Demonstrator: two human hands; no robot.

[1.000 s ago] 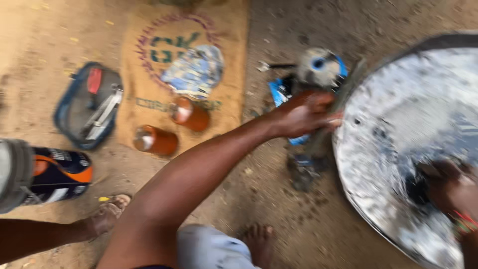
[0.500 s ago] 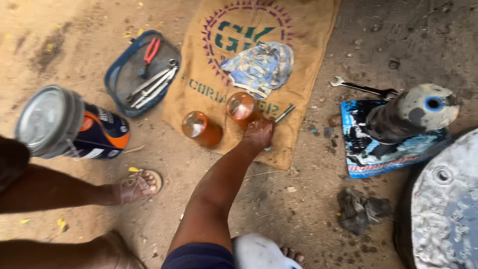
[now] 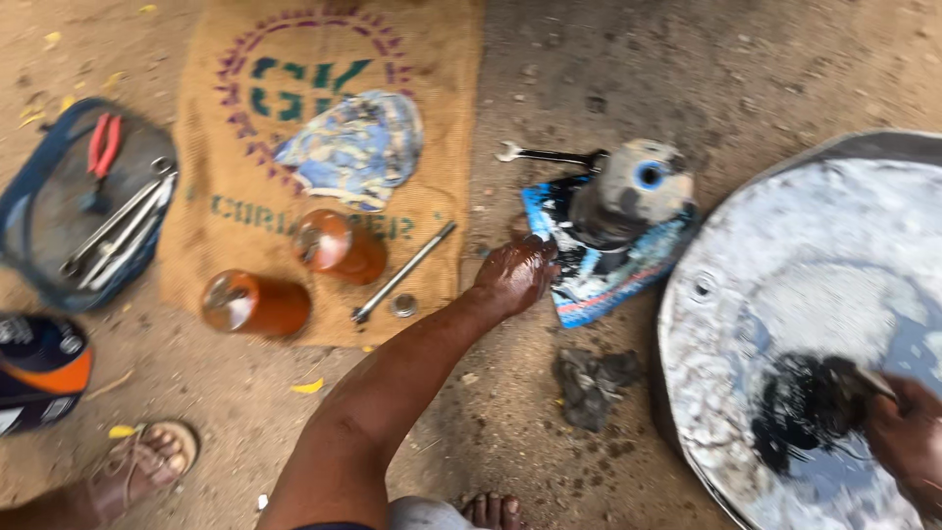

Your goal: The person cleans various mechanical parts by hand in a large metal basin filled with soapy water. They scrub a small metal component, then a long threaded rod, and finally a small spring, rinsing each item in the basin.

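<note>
Bare dirt ground: the left hand [image 3: 515,275], fingers curled and empty, hovers just left of the grey cylindrical part [image 3: 628,196] on blue plastic [image 3: 589,285]. Far right, the right hand [image 3: 908,442] grips a black greasy clump [image 3: 805,407] on the round metal lid [image 3: 785,275].

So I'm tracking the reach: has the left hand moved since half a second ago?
Yes. The left hand left the burlap sack, going right toward the grey metal part.

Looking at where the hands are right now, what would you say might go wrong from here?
The left hand looks slick with oil, so the grey metal part beside it might slip when gripped. The two amber jars lie on the sack and may roll or leak. The small ring could get lost in the dirt.
</note>
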